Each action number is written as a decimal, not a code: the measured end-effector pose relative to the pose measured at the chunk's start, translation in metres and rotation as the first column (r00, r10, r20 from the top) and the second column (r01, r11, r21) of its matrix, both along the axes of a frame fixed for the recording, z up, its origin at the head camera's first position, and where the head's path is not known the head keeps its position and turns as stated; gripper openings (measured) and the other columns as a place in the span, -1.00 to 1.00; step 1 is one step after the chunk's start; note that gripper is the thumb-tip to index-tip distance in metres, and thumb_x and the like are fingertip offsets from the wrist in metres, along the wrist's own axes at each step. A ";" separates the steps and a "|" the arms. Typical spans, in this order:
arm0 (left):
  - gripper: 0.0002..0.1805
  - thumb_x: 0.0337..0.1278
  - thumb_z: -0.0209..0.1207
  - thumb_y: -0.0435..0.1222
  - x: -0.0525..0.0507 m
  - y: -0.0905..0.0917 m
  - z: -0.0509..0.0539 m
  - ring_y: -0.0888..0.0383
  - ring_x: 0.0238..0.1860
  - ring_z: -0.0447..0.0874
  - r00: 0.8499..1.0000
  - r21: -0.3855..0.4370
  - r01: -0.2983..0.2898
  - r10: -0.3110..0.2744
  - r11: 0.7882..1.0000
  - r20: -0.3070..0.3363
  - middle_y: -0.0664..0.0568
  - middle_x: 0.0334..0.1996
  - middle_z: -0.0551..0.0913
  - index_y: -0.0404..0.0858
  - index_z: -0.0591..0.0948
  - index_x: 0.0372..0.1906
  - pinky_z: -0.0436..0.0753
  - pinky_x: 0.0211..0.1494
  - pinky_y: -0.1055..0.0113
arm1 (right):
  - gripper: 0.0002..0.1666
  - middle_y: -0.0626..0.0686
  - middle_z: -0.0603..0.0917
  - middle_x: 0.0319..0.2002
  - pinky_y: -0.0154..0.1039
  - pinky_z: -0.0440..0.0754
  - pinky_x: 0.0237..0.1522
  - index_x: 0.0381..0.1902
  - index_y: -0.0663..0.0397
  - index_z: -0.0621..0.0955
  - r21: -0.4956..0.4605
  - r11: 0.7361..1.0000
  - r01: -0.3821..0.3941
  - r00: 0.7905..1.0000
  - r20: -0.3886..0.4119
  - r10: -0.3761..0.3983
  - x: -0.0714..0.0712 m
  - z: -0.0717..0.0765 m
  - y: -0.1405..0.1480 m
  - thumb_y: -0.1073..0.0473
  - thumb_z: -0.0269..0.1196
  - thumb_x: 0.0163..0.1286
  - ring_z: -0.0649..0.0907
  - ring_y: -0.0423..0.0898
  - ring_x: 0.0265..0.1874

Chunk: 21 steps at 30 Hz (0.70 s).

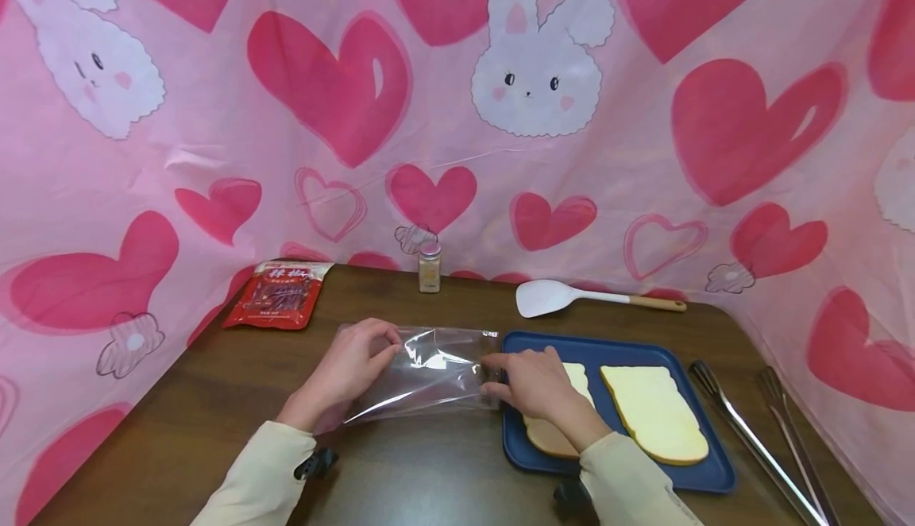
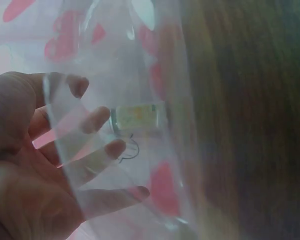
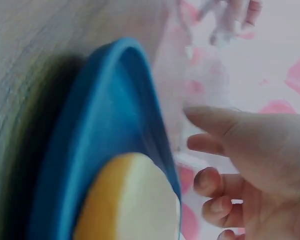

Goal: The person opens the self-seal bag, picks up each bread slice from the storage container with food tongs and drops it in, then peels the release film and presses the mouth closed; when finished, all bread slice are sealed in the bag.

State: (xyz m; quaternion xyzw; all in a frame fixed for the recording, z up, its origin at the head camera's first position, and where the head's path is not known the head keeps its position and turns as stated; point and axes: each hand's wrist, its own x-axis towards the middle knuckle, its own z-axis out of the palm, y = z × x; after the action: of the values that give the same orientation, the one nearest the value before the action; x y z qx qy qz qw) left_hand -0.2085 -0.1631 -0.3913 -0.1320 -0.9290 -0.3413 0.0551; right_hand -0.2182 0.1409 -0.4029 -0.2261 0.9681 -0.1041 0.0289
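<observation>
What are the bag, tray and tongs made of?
Bag: probably thin plastic, glossy; it's see-through and creased, with bright glare.
Tray: maybe plastic, smooth; it's evenly blue with a rounded rim.
Tongs: likely metal, shiny; they look silvery.

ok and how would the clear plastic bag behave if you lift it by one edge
The clear plastic bag would probably be floppy, since it looks creased and thin. It is likely light for its size, being so sheer that the jar shows through it in the left wrist view. Its glossy glare hints that it may slide easily.
</observation>
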 end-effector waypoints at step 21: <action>-0.92 0.34 0.39 -0.28 0.002 -0.003 -0.006 -0.17 0.20 0.67 1.000 -0.031 -0.007 0.007 0.999 -0.006 -0.11 0.10 0.74 -0.13 0.76 -0.13 0.57 0.34 -0.27 | 0.08 0.72 0.41 0.19 0.62 0.49 0.00 0.41 0.49 0.35 -0.020 0.809 0.588 0.803 -0.103 -0.587 0.049 0.017 0.246 -0.38 0.26 0.42 0.44 0.68 0.11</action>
State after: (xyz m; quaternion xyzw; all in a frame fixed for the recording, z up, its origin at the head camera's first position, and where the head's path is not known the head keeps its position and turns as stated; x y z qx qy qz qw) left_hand -0.2065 -0.1659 -0.3973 -0.1308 -0.9345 -0.3262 0.0571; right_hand -0.1693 0.3867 -0.3856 0.0795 0.9913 -0.0898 -0.0535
